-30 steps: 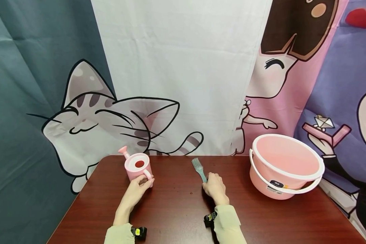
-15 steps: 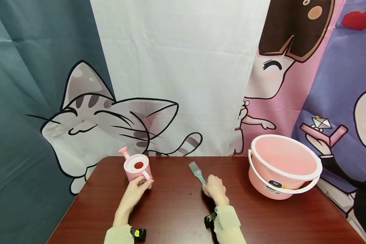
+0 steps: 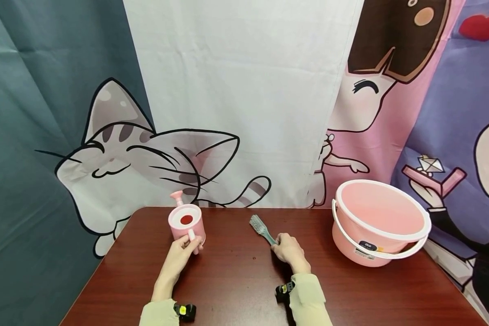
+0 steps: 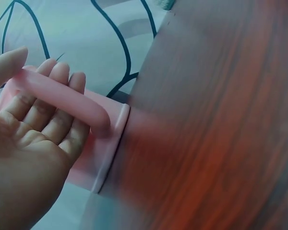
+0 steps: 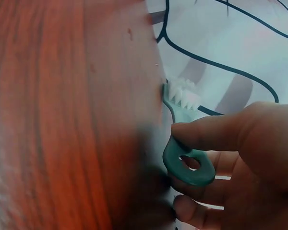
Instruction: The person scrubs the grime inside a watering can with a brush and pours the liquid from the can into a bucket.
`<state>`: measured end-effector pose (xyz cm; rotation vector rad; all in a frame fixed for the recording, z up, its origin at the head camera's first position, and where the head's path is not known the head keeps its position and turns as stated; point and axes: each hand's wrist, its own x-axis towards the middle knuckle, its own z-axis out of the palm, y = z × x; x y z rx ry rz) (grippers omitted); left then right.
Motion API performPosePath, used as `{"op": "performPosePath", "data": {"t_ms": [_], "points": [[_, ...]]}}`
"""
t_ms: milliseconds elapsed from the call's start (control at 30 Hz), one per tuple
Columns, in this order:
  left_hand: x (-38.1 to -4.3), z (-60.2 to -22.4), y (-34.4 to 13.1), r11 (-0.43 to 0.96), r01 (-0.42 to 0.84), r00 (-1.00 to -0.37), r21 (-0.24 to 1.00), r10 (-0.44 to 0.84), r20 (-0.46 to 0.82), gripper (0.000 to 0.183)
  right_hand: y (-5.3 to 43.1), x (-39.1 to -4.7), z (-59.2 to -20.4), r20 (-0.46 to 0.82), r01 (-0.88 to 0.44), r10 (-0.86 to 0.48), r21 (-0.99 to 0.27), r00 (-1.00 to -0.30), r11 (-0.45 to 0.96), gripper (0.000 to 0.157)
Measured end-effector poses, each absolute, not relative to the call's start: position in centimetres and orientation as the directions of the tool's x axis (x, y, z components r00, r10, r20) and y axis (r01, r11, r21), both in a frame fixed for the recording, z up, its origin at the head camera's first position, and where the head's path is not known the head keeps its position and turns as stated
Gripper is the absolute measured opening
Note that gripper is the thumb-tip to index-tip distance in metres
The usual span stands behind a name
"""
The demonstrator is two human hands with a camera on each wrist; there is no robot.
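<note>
A pink toy watering can [image 3: 179, 232] stands upright at the back left in the head view, its spout pointing away. My left hand [image 3: 177, 260] holds it by its looped handle, and in the left wrist view the fingers pass behind the handle [image 4: 69, 99] with the thumb over its upper end. Right of centre, my right hand [image 3: 289, 251] holds a grey-green brush [image 3: 265, 232] by its end, the head pointing to the back left. In the right wrist view the thumb presses on the brush's neck, with white bristles [image 5: 183, 94] beyond it and a hole in the grip end.
A pink bucket [image 3: 368, 244] with a white rim and white handle stands at the right on the brown wooden table [image 3: 236, 290]. Behind the table's back edge hangs a cartoon-printed cloth [image 3: 236, 90]. Both wrists carry small black cameras.
The watering can has turned, its spout swinging right and its handle nearer the front. The brush has rolled so its bristles face up, and its head has shifted slightly left.
</note>
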<state>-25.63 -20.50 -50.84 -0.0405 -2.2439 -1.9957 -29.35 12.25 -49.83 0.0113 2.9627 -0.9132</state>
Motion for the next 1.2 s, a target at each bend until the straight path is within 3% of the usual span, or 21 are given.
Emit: {"op": "performPosePath", "data": {"t_ms": [200, 400, 767, 1000, 1200], "points": [[-25.7, -50.9, -20.6, 0.105, 0.136, -0.987, 0.985, -0.073, 0.144, 0.035, 13.0, -29.2, -49.6, 0.001, -0.047, -0.062, -0.659, -0.998, 0.751, 0.018], [-25.3, -50.8, -20.9, 0.091, 0.14, -0.988, 0.986, -0.058, 0.145, 0.033, 13.9, -28.8, -50.1, -0.038, -0.029, -0.099, -0.8, -0.994, 0.599, 0.013], [-25.7, -50.5, -20.1, 0.069, 0.187, -0.978, 0.98, -0.077, 0.192, 0.041, 14.7, -29.3, -48.9, -0.044, 0.048, 0.023, -0.797, -0.999, 0.603, 0.03], [-25.9, -50.4, -19.4, 0.136, 0.239, -0.967, 0.961, -0.051, 0.248, 0.049, 14.6, -29.7, -48.8, 0.009, 0.011, 0.028, -0.767, -1.0, 0.642, 0.026], [-24.8, -48.5, -18.8, 0.185, 0.189, -0.981, 0.964, -0.005, 0.194, 0.047, 14.5, -29.7, -47.8, 0.071, -0.049, 0.008, -0.759, -0.997, 0.649, 0.027]]}}
